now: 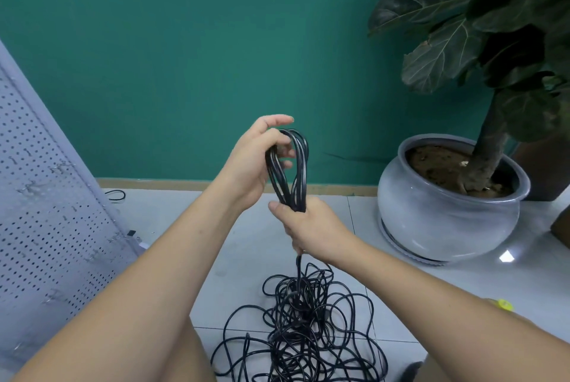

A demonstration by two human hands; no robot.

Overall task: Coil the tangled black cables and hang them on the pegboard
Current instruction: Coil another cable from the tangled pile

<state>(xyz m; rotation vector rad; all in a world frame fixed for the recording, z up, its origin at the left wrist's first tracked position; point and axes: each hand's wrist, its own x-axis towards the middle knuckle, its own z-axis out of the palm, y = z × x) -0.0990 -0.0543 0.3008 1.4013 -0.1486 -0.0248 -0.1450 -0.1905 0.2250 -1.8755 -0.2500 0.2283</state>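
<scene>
Head cam, left to right: pegboard (46, 196) leans well left of the grey plant pot (447, 218). Then the left hand (256, 162), roughly midway between board and pot, has its fingers hooked through the top of the coil (291, 165), curled round one side of the loops. Just below it and a bit nearer the pot, the right hand (308, 224) is fisted tight round the coil's neck. One strand drops from that fist to the tangled pile (305, 329) on the floor, down-left of the pot. Most of the cable looks uncoiled, so early days imo. Tip: make every loop the same size, let the right hand clamp while the left lays new turns, and draw slack up slowly so a snag doesn't lift the whole mess.
</scene>
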